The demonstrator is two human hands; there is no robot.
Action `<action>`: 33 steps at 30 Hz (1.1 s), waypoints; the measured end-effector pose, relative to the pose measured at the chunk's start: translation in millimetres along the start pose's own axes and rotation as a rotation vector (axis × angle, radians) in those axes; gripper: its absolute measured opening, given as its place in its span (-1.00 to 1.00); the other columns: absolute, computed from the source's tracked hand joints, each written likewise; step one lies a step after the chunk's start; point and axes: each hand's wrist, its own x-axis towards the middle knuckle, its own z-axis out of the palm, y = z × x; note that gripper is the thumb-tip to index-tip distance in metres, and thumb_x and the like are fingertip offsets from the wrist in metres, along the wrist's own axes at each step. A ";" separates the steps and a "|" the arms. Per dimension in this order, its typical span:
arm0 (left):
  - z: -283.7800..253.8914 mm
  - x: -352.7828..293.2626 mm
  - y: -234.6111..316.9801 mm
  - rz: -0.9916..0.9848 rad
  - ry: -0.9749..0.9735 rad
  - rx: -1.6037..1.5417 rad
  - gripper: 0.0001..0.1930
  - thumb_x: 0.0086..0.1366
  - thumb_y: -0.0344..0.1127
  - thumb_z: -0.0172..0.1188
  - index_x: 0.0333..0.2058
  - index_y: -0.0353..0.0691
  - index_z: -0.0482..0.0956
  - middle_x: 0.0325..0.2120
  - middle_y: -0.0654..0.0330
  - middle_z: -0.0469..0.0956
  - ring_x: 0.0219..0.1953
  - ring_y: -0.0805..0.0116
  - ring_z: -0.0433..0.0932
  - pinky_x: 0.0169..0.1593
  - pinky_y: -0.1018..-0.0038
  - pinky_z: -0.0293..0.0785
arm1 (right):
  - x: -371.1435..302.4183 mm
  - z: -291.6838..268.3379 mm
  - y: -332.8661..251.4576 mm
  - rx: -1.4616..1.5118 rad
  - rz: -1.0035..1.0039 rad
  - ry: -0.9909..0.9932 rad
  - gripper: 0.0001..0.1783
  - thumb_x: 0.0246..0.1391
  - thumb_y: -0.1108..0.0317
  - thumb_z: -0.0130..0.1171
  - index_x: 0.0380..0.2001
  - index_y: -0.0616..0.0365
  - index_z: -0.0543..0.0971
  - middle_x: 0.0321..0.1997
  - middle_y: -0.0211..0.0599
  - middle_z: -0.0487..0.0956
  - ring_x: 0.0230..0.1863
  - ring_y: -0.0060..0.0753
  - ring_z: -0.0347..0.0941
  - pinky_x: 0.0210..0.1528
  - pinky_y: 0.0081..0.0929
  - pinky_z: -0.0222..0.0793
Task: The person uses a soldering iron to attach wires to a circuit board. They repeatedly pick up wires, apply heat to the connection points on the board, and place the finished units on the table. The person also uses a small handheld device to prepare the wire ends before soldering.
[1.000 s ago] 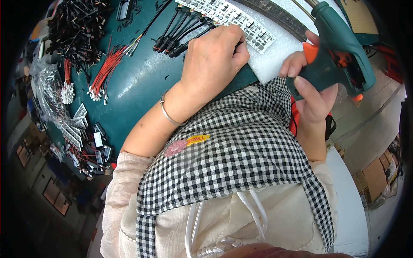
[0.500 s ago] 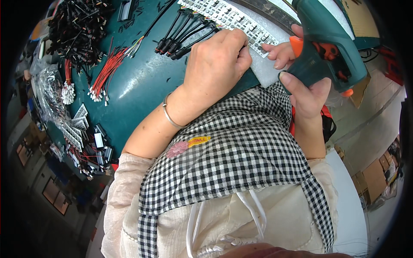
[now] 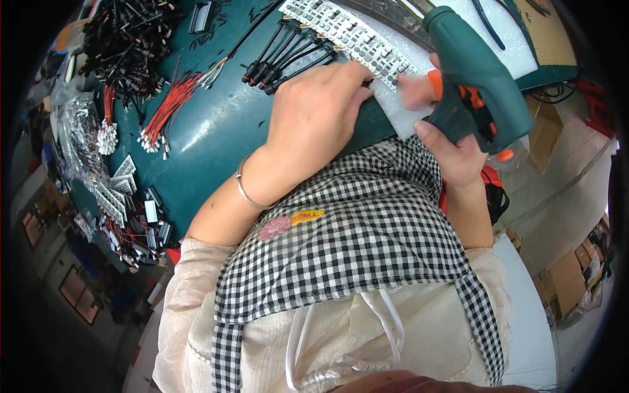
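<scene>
My right hand (image 3: 457, 156) grips a green pistol-shaped soldering gun (image 3: 488, 85) with an orange trigger. Thin metal rods stick out of its front end at the top of the picture. A finger near the trigger is blurred. My left hand (image 3: 318, 114) is pinched closed at the near corner of a white circuit board panel (image 3: 357, 42). A small dark bit shows at its fingertips, but I cannot make out what it is. Several black cables with connectors (image 3: 278, 65) lie side by side, their coloured wire ends at the panel's left edge.
The panel rests on white foam (image 3: 398, 112) on a green table mat (image 3: 203, 124). Further left lie red wires with white plugs (image 3: 171, 108), a heap of black cables (image 3: 128, 46), clear plastic bags (image 3: 75, 131) and small parts. A cardboard box (image 3: 545, 134) stands at the right.
The soldering gun and my right hand have moved left. My left hand has shifted slightly left and nearer, still pinched. The whole view has shifted a little.
</scene>
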 end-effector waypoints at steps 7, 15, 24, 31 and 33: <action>-20.7 -24.5 -14.4 0.023 0.083 0.095 -0.84 -0.09 -0.45 0.39 -0.52 -0.20 0.56 -0.60 0.20 0.54 -0.53 0.24 0.53 -0.48 0.40 0.45 | -3.4 10.2 -10.6 -0.095 0.150 -0.022 -0.65 0.00 0.55 0.12 -0.09 0.36 0.43 -0.15 -0.18 0.51 0.03 -0.22 0.43 0.28 -0.07 0.21; -50.2 -27.5 -32.2 -0.024 0.206 -0.012 -0.80 -0.05 -0.34 0.44 -0.46 -0.25 0.61 -0.50 0.18 0.60 -0.43 0.22 0.58 -0.37 0.41 0.52 | -5.9 4.5 -9.2 -0.100 0.048 0.052 -0.37 -0.11 0.64 0.08 0.13 0.45 0.25 -0.26 -0.14 0.52 -0.12 -0.27 0.47 0.18 -0.10 0.31; -108.4 26.4 -138.9 -0.072 0.549 0.618 -0.73 -0.05 -0.57 0.26 -0.31 -0.17 0.61 -0.36 0.17 0.56 -0.25 0.15 0.51 -0.16 0.31 0.45 | -16.9 -5.5 -47.9 -0.263 0.150 0.225 -0.32 -0.05 0.68 0.10 0.21 0.40 0.24 -0.34 -0.17 0.50 -0.49 -0.54 0.39 -0.45 -0.66 0.34; -136.0 36.2 -170.1 0.043 0.558 0.619 -0.74 0.03 -0.47 0.31 -0.24 -0.17 0.58 -0.40 0.17 0.61 -0.34 0.23 0.55 -0.25 0.37 0.49 | -13.2 -3.4 -52.1 -0.251 0.141 0.240 -0.31 -0.08 0.66 0.12 0.20 0.41 0.23 -0.37 -0.16 0.50 -0.51 -0.54 0.39 -0.45 -0.65 0.35; -142.7 39.6 -158.3 0.135 0.792 0.432 -0.84 0.01 -0.48 0.32 -0.37 -0.17 0.64 -0.46 0.20 0.61 -0.39 0.31 0.57 -0.30 0.43 0.51 | -15.2 -2.4 -52.8 -0.241 0.174 0.251 -0.30 -0.09 0.66 0.12 0.20 0.41 0.22 -0.38 -0.16 0.50 -0.52 -0.53 0.39 -0.46 -0.64 0.36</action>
